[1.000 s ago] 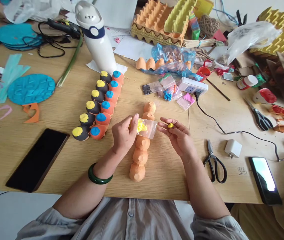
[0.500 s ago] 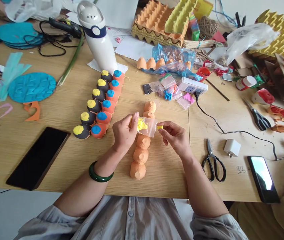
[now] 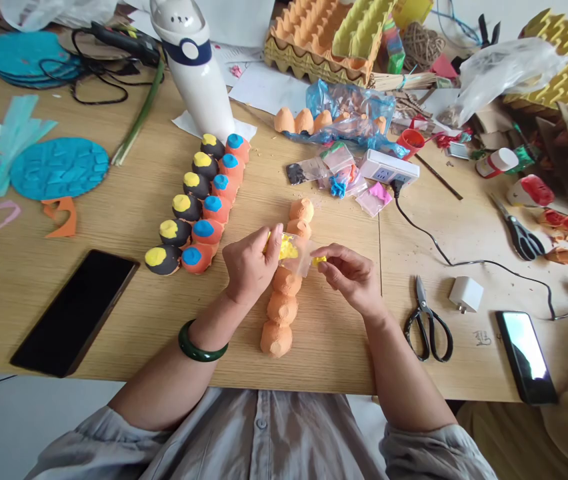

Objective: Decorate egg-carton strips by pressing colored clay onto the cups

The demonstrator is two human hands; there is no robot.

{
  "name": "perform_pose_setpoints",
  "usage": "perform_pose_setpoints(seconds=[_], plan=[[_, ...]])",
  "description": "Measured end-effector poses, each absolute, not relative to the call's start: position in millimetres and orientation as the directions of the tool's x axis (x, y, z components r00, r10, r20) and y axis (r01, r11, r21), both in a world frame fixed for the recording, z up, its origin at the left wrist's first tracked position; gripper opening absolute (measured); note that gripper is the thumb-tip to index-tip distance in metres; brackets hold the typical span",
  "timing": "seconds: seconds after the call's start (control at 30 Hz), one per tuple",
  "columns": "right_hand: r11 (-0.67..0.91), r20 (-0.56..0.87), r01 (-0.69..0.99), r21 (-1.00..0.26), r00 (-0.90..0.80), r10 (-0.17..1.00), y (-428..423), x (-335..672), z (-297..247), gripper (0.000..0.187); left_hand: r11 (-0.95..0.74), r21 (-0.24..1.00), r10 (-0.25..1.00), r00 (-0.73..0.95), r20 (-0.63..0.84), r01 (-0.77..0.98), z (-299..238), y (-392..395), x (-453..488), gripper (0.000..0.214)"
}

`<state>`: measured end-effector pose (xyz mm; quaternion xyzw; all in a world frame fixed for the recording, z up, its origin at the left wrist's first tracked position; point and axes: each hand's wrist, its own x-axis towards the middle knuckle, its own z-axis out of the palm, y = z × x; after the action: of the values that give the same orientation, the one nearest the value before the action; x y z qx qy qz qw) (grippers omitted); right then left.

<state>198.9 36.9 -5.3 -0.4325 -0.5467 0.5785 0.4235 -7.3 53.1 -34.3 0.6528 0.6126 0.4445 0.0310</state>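
My left hand [image 3: 251, 261] is closed on a small clear plastic bag [image 3: 303, 259] with yellow clay [image 3: 288, 247] inside. Between the thumb and fingers of my right hand [image 3: 351, 275] is a small yellow clay piece [image 3: 319, 260], just right of the bag's end. Below both hands lies a strip of orange egg-carton cups [image 3: 283, 309], its middle partly hidden by the bag. To the left stand two painted rows: black cups [image 3: 175, 233] topped with yellow and orange-red cups [image 3: 207, 231] topped with blue.
A dark phone [image 3: 75, 313] lies left; scissors [image 3: 427, 320], a white charger [image 3: 465, 294] and a lit phone [image 3: 527, 357] lie right. Behind are a white bottle [image 3: 199, 87], a power strip [image 3: 389, 167] with a trailing cord, bags of clay [image 3: 339, 179] and egg trays [image 3: 314, 40].
My hands stay almost in place, with the right fingers still pinching the yellow clay piece beside the bag. The whole view has shifted slightly.
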Motion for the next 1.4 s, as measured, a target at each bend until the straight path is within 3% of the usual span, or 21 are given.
perform_pose_setpoints(seconds=[0.17,0.27,0.4,0.5,0.67,0.73,0.9,1.13,1.4], plan=[[-0.234,-0.198,-0.083,-0.969,-0.309,0.93,39,201,-8,0.024,-0.251,0.579,0.825,-0.141,0.547,0.776,-34,53,-7,0.052],[-0.143,-0.122,-0.037,-0.989,-0.341,0.932,38,204,-3,0.021,-0.242,0.574,0.83,-0.14,0.54,0.782,-34,53,-7,0.052],[0.052,-0.023,0.173,-0.984,-0.405,0.914,38,206,4,0.023,-0.247,0.55,0.824,-0.126,0.553,0.798,-32,54,-8,0.051],[0.062,-0.043,0.274,-0.96,-0.361,0.931,41,204,0,0.02,-0.247,0.586,0.845,-0.124,0.52,0.772,-32,54,-7,0.051],[-0.252,-0.247,0.021,-0.968,-0.286,0.926,43,196,-12,0.027,-0.239,0.655,0.884,-0.119,0.452,0.717,-31,51,-3,0.051],[-0.294,-0.259,-0.084,-0.952,-0.289,0.922,43,194,-14,0.034,-0.233,0.668,0.887,-0.128,0.444,0.706,-30,51,-3,0.051],[-0.287,-0.227,-0.143,-0.947,-0.33,0.916,43,192,-14,0.038,-0.212,0.755,0.906,-0.164,0.39,0.621,-27,53,-4,0.053],[-0.278,-0.218,-0.161,-0.947,-0.31,0.925,41,190,-17,0.045,-0.248,0.728,0.91,-0.103,0.401,0.64,-28,51,-2,0.047],[-0.113,-0.099,-0.091,-0.989,-0.147,0.984,44,191,-26,0.039,-0.168,0.89,0.963,-0.124,0.241,0.424,-22,48,2,0.046]])
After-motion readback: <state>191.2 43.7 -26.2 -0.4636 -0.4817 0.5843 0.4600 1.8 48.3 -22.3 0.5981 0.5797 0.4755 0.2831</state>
